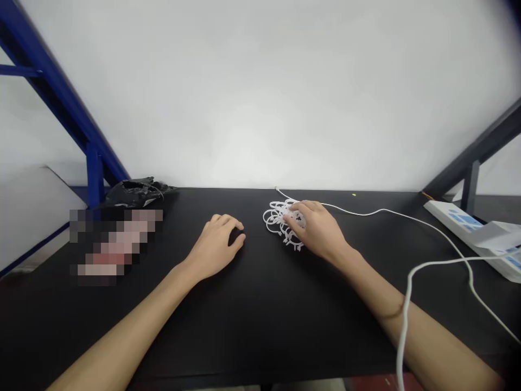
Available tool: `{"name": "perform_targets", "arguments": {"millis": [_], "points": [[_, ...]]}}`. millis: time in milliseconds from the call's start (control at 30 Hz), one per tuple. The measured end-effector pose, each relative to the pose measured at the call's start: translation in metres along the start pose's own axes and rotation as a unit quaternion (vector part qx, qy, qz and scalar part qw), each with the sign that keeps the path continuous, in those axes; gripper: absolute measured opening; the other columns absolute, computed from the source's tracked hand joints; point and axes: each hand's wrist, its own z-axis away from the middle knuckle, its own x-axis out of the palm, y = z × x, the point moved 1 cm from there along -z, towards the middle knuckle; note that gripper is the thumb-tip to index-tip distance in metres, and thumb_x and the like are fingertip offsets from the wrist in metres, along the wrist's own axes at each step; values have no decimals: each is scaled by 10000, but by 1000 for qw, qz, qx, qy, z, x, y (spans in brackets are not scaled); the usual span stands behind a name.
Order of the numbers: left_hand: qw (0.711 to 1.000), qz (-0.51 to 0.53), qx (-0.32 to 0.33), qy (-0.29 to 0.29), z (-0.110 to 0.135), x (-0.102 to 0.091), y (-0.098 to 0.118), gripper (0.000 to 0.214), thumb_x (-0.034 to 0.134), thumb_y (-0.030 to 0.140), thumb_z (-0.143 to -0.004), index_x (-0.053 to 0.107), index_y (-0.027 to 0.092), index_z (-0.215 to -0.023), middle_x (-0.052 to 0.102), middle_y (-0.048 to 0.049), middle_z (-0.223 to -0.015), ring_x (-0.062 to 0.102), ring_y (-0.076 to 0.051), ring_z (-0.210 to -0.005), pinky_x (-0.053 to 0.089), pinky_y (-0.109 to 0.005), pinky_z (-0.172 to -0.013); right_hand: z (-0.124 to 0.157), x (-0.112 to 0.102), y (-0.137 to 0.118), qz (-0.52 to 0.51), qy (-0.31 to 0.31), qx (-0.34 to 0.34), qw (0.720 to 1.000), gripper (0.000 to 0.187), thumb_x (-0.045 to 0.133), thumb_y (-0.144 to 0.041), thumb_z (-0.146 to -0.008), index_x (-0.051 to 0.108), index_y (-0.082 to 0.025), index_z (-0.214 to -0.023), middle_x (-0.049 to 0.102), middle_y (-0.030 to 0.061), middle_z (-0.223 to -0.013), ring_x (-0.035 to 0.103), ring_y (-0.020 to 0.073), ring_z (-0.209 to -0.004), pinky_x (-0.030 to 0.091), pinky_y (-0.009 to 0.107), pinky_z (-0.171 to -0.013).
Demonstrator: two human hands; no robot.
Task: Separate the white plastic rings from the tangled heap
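Observation:
A flat pile of white plastic loops with small notched ends, like looped cable ties [273,216], lies on the black tabletop [244,309]. From the right, my right hand [319,225] reaches over it, with thumb and fingers bent onto the loops; the outer fingertips are hidden. My left hand [215,241] rests palm down on the table, left of the pile and apart from it. Its fingers curl loosely with a gap to the thumb, and nothing shows in them.
A white cable [382,210] runs behind the pile to the right; a thicker one [407,293] crosses over my right forearm. At right lies a white-and-blue box [458,220]. Black plastic [136,193] sits back left, beside a blue frame [94,174]. A blurred patch covers the left.

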Motion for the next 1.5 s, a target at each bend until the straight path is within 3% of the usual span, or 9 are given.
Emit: {"name": "perform_targets", "arguments": {"millis": [133,267,367,500,633,767,900,1100,1500], "points": [[1000,-12,7,-10,1,1,1,195,487,357,-915,601,229,-1010,616,-44,-1126,494,-257,-1073,405,-443,-944,0,5,0,32,-18,26,999,550,457,-523,-934,589,-120,-1284,589,137,-1340,429,329,-1323,343,460,-1103],[1000,-15,8,-19,1,2,0,192,486,358,-913,589,229,-1013,601,-47,-1139,486,-258,-1074,401,-447,-946,0,14,2,60,-131,56,988,802,298,-693,-910,378,-134,-1479,347,154,-1543,238,365,-1444,209,522,-1167],[1000,-15,6,-24,1,2,-1,198,483,362,-914,583,229,-1019,592,-50,-1146,486,-258,-1071,399,-450,-948,1,17,2,71,-170,63,981,829,218,-743,-890,300,-209,-1518,308,127,-1566,211,366,-1453,167,525,-1177],[999,-20,9,-27,1,2,0,202,479,363,-915,581,230,-1027,587,-51,-1150,487,-258,-1070,396,-454,-950,3,15,-2,80,-170,53,981,860,198,-787,-855,240,-261,-1534,286,110,-1578,173,387,-1457,140,535,-1180],[999,-26,11,-33,1,2,-1,199,484,360,-915,576,231,-1035,584,-43,-1153,490,-254,-1072,395,-450,-954,5,13,-7,66,-179,54,980,1036,166,-822,-823,81,-89,-1551,211,163,-1590,115,381,-1469,130,505,-1196],[999,-31,20,-36,1,2,-3,194,488,358,-914,570,238,-1042,582,-42,-1157,491,-254,-1073,395,-446,-950,4,14,-8,65,-190,62,978,1139,123,-847,-796,111,30,-1521,145,206,-1591,75,362,-1478,100,470,-1210],[999,-33,23,-36,2,3,-5,199,485,365,-912,572,242,-1043,579,-42,-1162,493,-256,-1076,401,-445,-943,4,15,-3,75,-194,69,976,1148,101,-856,-785,150,27,-1517,137,211,-1592,66,345,-1482,79,468,-1213],[998,-31,26,-40,2,1,-3,215,476,366,-915,577,237,-1055,577,-53,-1162,489,-257,-1073,402,-448,-943,5,15,-4,79,-175,40,980,1032,149,-829,-817,200,-91,-1537,180,156,-1599,43,372,-1477,51,528,-1203],[998,-39,24,-45,2,-1,1,205,482,352,-914,577,237,-1055,575,-49,-1161,497,-260,-1068,403,-440,-933,4,14,-13,35,-163,-39,985,935,188,-734,-894,235,-39,-1519,251,143,-1580,92,326,-1482,65,485,-1220]]}}
